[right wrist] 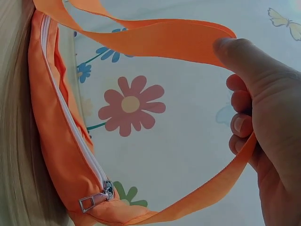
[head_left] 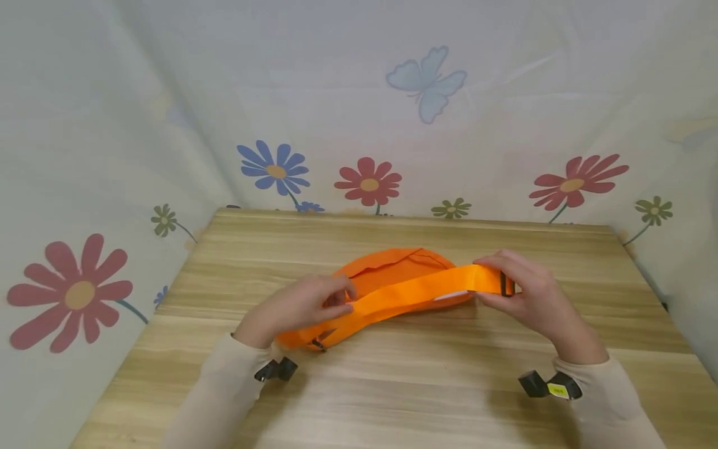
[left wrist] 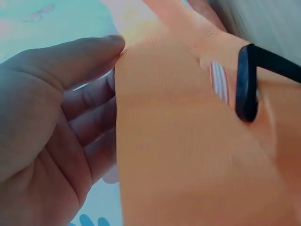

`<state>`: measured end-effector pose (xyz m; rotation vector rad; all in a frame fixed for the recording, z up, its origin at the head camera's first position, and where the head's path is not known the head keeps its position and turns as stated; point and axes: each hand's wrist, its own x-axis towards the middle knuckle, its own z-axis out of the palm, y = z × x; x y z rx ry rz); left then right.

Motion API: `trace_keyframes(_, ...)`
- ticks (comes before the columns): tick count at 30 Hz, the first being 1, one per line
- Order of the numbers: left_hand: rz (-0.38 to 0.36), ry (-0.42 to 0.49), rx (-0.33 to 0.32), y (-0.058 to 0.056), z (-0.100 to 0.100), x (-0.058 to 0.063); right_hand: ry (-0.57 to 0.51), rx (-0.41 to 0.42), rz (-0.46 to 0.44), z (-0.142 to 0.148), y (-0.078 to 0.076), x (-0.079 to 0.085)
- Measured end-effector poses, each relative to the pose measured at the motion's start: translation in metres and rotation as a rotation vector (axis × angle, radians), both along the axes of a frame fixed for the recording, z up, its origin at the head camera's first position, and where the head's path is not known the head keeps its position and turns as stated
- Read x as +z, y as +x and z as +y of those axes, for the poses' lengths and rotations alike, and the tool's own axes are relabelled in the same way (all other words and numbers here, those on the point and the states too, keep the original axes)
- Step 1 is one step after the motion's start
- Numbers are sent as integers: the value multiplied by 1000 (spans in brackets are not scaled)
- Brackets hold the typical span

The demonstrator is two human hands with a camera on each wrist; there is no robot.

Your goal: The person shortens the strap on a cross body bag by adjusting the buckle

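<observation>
An orange waist bag [head_left: 387, 273] lies on the table, its strap [head_left: 412, 292] raised in front of it. At the strap's left part, my left hand [head_left: 303, 307] pinches the band's edge between thumb and fingers; the left wrist view shows the thumb [left wrist: 101, 49] on top. My right hand [head_left: 530, 288] grips the strap's right end, next to a black slider [head_left: 507, 284]. A second black buckle [head_left: 318, 344] hangs below the left hand. In the right wrist view a white zipper [right wrist: 70, 117] with a metal pull [right wrist: 94, 201] runs along the bag, and the strap loops up to the hand.
The wood-grain table [head_left: 359, 399] extends to a pale curtain [head_left: 314, 75] at the back and sides, printed with flowers and a butterfly. Small black devices [head_left: 550, 385] are worn on both wrists.
</observation>
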<state>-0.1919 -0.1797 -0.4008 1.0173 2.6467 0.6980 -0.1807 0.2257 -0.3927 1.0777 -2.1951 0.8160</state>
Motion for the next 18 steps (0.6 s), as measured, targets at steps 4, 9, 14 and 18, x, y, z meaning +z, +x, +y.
trace_keyframes(4,26,10,-80,3,2,-2,-2,9,-3,-2,0,0)
trace_keyframes(9,1,24,-85,5,6,-3,1,-4,-6,-3,1,0)
trace_keyframes(14,-17,0,-70,5,11,-4,-11,17,-3,-4,0,-1)
trace_keyframes(18,132,-103,-45,6,24,-13,-19,39,6,-6,0,-1)
